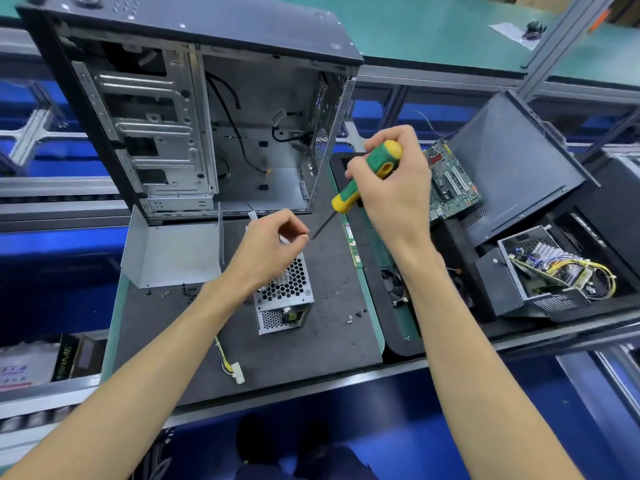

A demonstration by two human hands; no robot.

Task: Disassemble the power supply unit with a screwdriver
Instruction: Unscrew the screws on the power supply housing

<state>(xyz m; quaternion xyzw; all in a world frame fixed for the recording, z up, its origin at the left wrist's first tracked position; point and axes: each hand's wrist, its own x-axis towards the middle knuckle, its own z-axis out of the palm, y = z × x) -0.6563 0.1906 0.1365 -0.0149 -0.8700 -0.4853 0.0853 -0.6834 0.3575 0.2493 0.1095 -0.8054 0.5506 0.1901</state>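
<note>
Right hand (394, 181) around screwdriver (367, 176)

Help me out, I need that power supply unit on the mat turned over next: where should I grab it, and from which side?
Grip the power supply unit across its two long solid side walls, coming from above at the near end. The top is honeycomb mesh, a poor hold, and cables trail off its near left corner, so keep clear of those. The left hand hovers over its far end; the right hand holds the screwdriver.
</note>
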